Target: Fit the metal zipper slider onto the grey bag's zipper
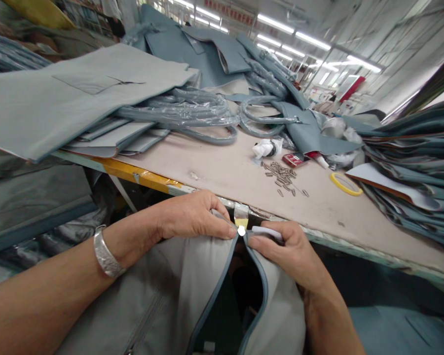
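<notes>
A grey bag [177,286] with blue-grey edging lies open-mouthed in my lap, below the table edge. My left hand [192,214] is closed, pinching the left rim of the bag's mouth at its top end. My right hand [292,251] is closed too, gripping the right rim and a small white strip [266,231]. Between both thumbs sits a small shiny metal piece [241,230] at the point where the two rims meet. A silver bracelet [106,256] is on my left wrist.
On the worktable [222,172] lie several small metal pins [284,177], a yellow tape ring [346,184], a red box [294,159] and a white wad [266,147]. Grey panels [70,98], wrapped handles [192,111] and stacked blue-grey pieces [414,162] crowd the back and right.
</notes>
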A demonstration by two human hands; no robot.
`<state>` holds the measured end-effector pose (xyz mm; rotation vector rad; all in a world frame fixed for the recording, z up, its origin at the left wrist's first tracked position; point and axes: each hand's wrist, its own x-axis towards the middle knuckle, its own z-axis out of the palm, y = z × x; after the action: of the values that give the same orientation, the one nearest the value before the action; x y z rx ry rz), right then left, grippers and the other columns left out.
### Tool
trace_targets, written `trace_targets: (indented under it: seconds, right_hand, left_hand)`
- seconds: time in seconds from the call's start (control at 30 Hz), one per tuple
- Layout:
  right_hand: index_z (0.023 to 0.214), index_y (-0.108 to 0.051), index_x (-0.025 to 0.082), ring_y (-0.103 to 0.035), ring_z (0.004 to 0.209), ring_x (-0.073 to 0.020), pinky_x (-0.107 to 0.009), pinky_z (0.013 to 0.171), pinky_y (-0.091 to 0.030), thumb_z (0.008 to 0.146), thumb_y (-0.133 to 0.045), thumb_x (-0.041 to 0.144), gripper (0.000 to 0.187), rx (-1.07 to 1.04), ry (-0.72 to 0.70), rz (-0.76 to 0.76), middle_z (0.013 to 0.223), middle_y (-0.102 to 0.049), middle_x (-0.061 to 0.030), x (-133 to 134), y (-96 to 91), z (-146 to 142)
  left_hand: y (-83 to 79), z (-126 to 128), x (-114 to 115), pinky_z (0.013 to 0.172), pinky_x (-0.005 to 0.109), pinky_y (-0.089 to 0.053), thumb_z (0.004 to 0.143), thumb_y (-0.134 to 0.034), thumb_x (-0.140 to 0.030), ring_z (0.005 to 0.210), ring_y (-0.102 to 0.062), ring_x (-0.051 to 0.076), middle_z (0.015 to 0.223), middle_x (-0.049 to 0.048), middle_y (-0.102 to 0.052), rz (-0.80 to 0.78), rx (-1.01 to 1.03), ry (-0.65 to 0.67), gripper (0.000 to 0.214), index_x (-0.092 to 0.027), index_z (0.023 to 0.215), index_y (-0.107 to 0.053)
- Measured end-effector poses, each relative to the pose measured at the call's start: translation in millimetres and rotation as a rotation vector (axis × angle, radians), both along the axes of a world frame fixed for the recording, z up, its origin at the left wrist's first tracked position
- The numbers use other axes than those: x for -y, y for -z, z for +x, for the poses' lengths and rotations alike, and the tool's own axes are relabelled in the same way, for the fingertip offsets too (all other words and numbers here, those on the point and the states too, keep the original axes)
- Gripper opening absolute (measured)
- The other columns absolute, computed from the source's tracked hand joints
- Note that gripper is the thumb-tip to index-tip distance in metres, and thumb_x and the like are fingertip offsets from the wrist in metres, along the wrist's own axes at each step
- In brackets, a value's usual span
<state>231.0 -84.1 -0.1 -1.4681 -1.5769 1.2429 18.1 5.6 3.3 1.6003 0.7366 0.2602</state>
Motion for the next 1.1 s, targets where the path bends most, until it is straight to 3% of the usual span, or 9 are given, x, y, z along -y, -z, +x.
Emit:
trace_targets:
  seconds: [0.57,1.1]
  right_hand:
    - [0.059,-0.048,0.013,-0.025,0.051,-0.0050,-0.021,0.044,-0.016,0.084,-0.069,0.043,0.044,-0.009,0.023,0.030,0.053,-0.034,0.0048,-0.3,3.6,-0.9]
    - [0.059,-0.047,0.013,-0.026,0.053,-0.0058,-0.021,0.046,-0.017,0.084,-0.068,0.042,0.043,-0.038,0.093,0.120,0.055,-0.033,0.0043,-0.2,4.5,-6.2]
  left_hand:
    - [3.2,1.8,-2.2,0.046,0.019,-0.025,0.069,-0.073,-0.040,0.052,-0.037,0.008,0.057,-0.0024,-0.053,0.035,-0.011,-0.036,0.027,-0.014,0.073,-0.074]
    - [-1.8,6.8,4.4,0.050,0.020,-0.024,0.060,-0.073,-0.044,0.054,-0.037,0.009,0.058,-0.0015,-0.050,-0.067,0.014,-0.117,0.033,-0.012,0.069,-0.069]
